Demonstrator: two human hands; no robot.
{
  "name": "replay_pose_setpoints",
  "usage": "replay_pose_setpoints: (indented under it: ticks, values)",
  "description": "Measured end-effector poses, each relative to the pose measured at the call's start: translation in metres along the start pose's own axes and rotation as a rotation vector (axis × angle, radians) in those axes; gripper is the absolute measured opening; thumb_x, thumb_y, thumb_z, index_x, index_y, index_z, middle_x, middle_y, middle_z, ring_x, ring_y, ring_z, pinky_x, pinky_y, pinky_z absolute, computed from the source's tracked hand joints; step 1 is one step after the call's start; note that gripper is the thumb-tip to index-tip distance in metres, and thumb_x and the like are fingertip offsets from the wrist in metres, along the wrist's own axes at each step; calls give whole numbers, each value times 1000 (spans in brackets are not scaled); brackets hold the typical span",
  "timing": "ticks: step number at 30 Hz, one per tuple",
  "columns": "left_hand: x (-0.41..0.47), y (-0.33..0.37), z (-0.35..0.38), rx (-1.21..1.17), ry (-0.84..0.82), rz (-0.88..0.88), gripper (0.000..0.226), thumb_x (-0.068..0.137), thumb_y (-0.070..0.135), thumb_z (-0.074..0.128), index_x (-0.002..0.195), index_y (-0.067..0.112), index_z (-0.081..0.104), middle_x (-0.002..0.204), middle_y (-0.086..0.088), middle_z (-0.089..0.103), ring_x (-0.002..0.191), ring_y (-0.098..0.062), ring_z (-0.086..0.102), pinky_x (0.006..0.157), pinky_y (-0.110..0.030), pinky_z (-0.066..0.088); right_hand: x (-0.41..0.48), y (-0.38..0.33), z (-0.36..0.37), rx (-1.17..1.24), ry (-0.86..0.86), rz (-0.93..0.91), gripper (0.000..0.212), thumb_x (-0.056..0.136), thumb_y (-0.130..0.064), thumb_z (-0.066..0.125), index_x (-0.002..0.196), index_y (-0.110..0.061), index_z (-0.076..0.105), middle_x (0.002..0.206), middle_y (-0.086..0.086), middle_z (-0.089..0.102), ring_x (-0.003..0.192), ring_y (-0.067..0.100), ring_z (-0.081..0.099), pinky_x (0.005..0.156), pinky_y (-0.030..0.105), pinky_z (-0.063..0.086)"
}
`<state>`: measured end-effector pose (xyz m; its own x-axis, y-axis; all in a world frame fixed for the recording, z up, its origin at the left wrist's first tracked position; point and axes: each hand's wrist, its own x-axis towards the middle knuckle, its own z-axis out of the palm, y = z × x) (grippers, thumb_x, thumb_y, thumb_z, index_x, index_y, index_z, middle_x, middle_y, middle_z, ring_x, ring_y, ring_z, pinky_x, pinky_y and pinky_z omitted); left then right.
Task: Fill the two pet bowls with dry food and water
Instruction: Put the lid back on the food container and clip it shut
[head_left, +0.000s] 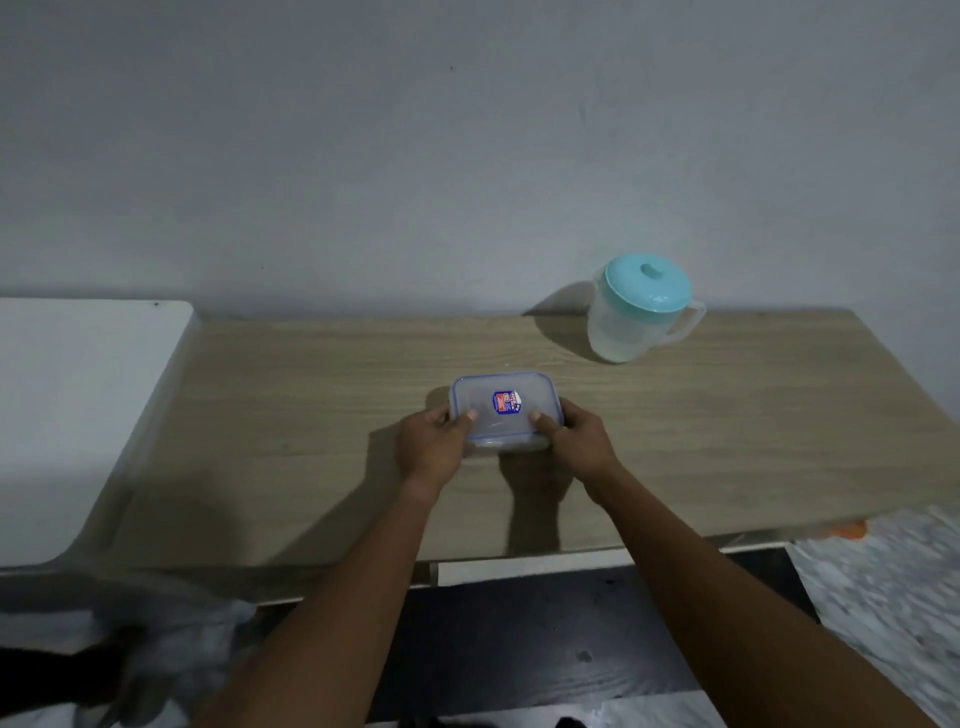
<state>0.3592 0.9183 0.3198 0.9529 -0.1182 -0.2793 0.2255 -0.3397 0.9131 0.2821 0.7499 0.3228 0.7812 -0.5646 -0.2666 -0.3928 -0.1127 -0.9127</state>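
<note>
A clear rectangular plastic container (503, 400) with a blue-rimmed lid and a small sticker sits on the wooden table (291, 415). My left hand (434, 449) grips its left near corner, thumb on the lid. My right hand (576, 441) grips its right near corner the same way. What is inside the container cannot be seen. A translucent pitcher (636, 317) with a turquoise lid stands at the back right of the table, well apart from both hands. No pet bowls are in view.
A white surface (67, 415) with rounded corners adjoins the table's left end. A grey wall runs behind the table. Dark furniture (519, 634) lies below the table's near edge, and speckled floor (883, 582) shows at the right.
</note>
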Motion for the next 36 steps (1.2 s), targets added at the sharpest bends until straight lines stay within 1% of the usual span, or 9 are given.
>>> replay_pose_setpoints:
  ticks: [4, 8, 13, 18, 22, 26, 31, 33, 36]
  values:
    - [-26, 0, -11, -157, -96, -109, 27, 85, 11, 69, 112, 11, 74, 98, 0, 76, 86, -12, 68, 89, -35, 56, -18, 7, -5, 75, -12, 44, 26, 90, -11, 73, 116, -9, 72, 105, 13, 75, 79, 22, 66, 68, 34, 53]
    - [-78, -12, -19, -300, -105, -101, 35, 89, 5, 64, 120, 19, 69, 103, 5, 74, 94, -13, 68, 91, -35, 54, -63, 21, -12, 246, -12, 41, 17, 94, -10, 68, 109, -18, 72, 106, 12, 75, 84, 22, 66, 70, 36, 53]
    - [-157, -32, -12, -394, 68, -76, 37, 79, 7, 78, 115, 13, 70, 108, -3, 75, 93, -16, 72, 88, -32, 56, -121, 45, -38, 333, -77, 6, 19, 96, -10, 66, 111, -20, 73, 92, -1, 74, 70, 9, 61, 58, 21, 48]
    - [-235, -56, 4, -386, 110, -93, 22, 78, 11, 80, 95, 16, 67, 94, -7, 76, 73, -11, 70, 74, -28, 56, -173, 87, -67, 350, -66, 57, 17, 94, -12, 70, 108, -17, 63, 93, 0, 72, 76, 15, 61, 67, 31, 47]
    - [-274, -82, 11, -384, 124, -173, 24, 78, 15, 80, 100, 18, 71, 99, -3, 76, 86, -14, 71, 79, -29, 56, -205, 123, -79, 297, -45, 121, 18, 89, -12, 76, 98, -15, 61, 95, 8, 73, 84, 20, 66, 77, 36, 52]
    - [-278, -105, 16, -338, 121, -254, 37, 76, 20, 78, 113, 18, 73, 90, 4, 75, 82, -10, 68, 82, -29, 56, -215, 150, -78, 248, -52, 157, 19, 90, -10, 74, 103, -6, 62, 94, 11, 70, 84, 20, 63, 74, 32, 50]
    - [-241, -167, 30, -265, 97, -326, 63, 57, 45, 77, 117, 26, 71, 107, 6, 76, 105, -15, 70, 98, -38, 54, -190, 189, -49, 205, -60, 212, 18, 91, -7, 72, 106, -6, 63, 100, 14, 71, 82, 19, 63, 69, 26, 49]
    - [-216, -188, 41, -248, 101, -312, 47, 74, 30, 77, 120, 22, 71, 112, 4, 75, 105, -11, 69, 93, -30, 55, -165, 210, -30, 193, -42, 206, 18, 90, -2, 72, 106, -7, 65, 99, 15, 72, 75, 15, 62, 65, 22, 49]
    - [-163, -222, 63, -228, 179, -242, 34, 90, 11, 66, 124, 12, 69, 116, -2, 73, 102, -8, 65, 76, -6, 48, -114, 239, -1, 221, -12, 166, 19, 89, -2, 73, 107, -8, 70, 107, 14, 75, 88, 22, 68, 78, 36, 54]
